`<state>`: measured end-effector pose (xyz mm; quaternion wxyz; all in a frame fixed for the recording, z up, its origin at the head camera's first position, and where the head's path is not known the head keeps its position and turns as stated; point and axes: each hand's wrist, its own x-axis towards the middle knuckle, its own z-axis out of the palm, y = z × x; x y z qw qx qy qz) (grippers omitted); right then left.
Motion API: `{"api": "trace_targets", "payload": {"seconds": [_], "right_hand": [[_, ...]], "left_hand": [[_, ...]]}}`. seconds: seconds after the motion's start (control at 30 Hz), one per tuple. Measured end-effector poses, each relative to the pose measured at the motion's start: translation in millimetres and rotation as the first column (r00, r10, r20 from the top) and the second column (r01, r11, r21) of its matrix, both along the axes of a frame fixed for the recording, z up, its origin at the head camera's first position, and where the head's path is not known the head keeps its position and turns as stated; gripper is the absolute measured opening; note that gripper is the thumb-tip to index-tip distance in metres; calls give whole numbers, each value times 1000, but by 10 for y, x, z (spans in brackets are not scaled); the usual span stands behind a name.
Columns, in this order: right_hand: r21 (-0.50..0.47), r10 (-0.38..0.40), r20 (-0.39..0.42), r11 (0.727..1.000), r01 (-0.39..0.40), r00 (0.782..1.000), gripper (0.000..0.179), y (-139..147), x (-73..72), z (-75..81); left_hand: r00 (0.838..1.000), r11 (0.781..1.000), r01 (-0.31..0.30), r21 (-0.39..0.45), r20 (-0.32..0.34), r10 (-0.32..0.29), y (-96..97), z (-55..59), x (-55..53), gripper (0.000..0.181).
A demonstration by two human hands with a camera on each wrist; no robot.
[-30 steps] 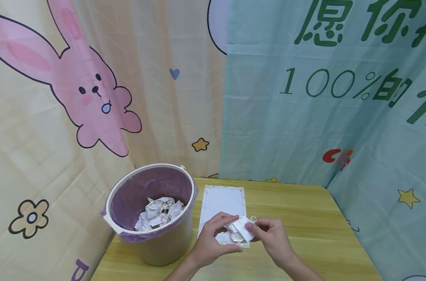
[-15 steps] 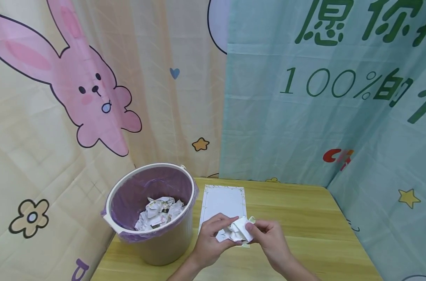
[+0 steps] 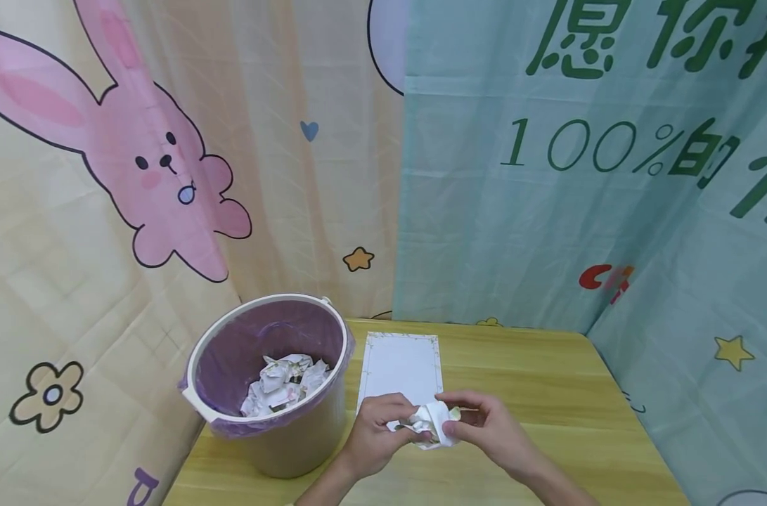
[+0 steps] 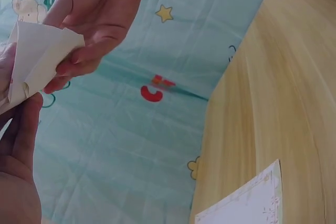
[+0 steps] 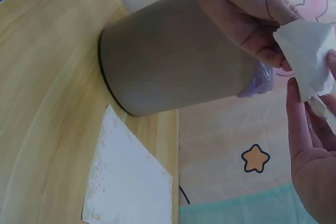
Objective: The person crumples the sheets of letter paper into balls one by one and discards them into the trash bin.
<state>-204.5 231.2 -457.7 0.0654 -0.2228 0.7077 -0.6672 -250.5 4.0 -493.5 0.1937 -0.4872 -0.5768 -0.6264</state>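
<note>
Both hands hold one crumpled piece of white paper [image 3: 435, 424] above the front of the table. My left hand [image 3: 377, 432] grips its left side between thumb and fingers. From the right, my right hand [image 3: 493, 436] pinches it, thumb against the near face. In the left wrist view the crumpled paper [image 4: 42, 61] shows a folded, angular shape between the two hands. Beneath and behind them a flat white sheet [image 3: 401, 365] with a printed floral border lies on the table, its near end hidden by the hands.
A beige bin [image 3: 294, 443] with a purple liner [image 3: 231, 358] stands on the left of the wooden table [image 3: 535, 393]. Several crumpled papers [image 3: 285, 383] lie inside it. Printed curtains [image 3: 484, 232] hang close behind the table and along both sides.
The crumpled paper has been turned and squeezed into a more compact shape. My left fingers have closed in on it, and the right fingers have moved over its top. The head view has shifted slightly.
</note>
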Motion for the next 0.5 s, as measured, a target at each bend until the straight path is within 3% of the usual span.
{"api": "trace_targets", "payload": {"seconds": [0.1,0.23,0.37,0.43,0.5], "right_hand": [[68,46,-187,997,-34,981,46,21,14,10],[166,53,-458,986,27,887,58,-9,31,-24],[196,6,-595,971,138,804,58,-25,24,-58],[189,-17,-651,965,184,759,56,-25,7,-62],[170,-43,-685,961,217,728,53,-26,-7,-56]], "left_hand": [[992,1000,14,8,124,-14,-31,8,9,26],[968,1000,24,17,251,-27,-42,13,30,23],[951,999,30,-19,310,-22,-35,29,71,26],[931,999,46,-3,363,-42,-26,39,110,38],[906,997,69,45,414,-82,-6,41,159,53]]}}
